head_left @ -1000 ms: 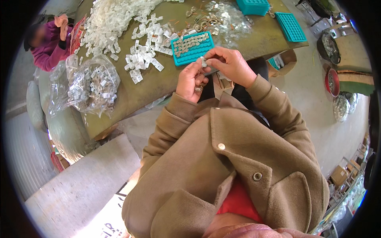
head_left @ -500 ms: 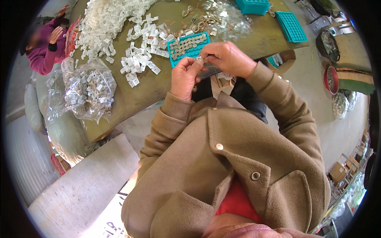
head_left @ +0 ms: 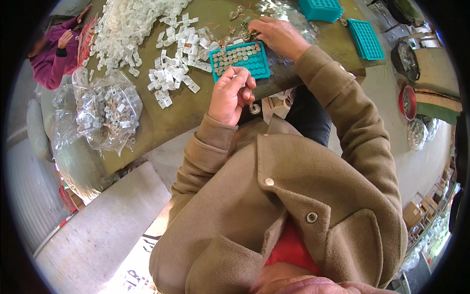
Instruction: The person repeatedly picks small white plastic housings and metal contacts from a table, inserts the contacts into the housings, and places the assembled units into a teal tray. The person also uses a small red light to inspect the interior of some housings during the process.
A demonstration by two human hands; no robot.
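Note:
My left hand (head_left: 230, 95) is closed in a pinch just in front of a teal tray (head_left: 262, 73). A sliver of something small and whitish shows between its fingertips, mostly hidden. Below those fingers is a small curled metallic piece (head_left: 254, 109); whether the hand holds it I cannot tell. Round silvery pieces (head_left: 230, 56) fill the tray's left and back cups, while bare cups show at its front right. Beyond the tray's back right corner, my right hand (head_left: 281, 36) has its fingers curled together at small metal parts (head_left: 243, 34); what they grip is hidden.
White plastic pieces (head_left: 132, 29) are heaped left of the tray. A clear bag of parts (head_left: 110, 110) lies at the table's left edge. Stacked teal trays (head_left: 320, 10) and another teal tray (head_left: 367, 39) are at the right. A person in purple (head_left: 56, 54) is at far left.
My right hand has left my left hand and moved up and right to the metal parts. My left hand stays pinched, slightly lower. The view has shifted slightly.

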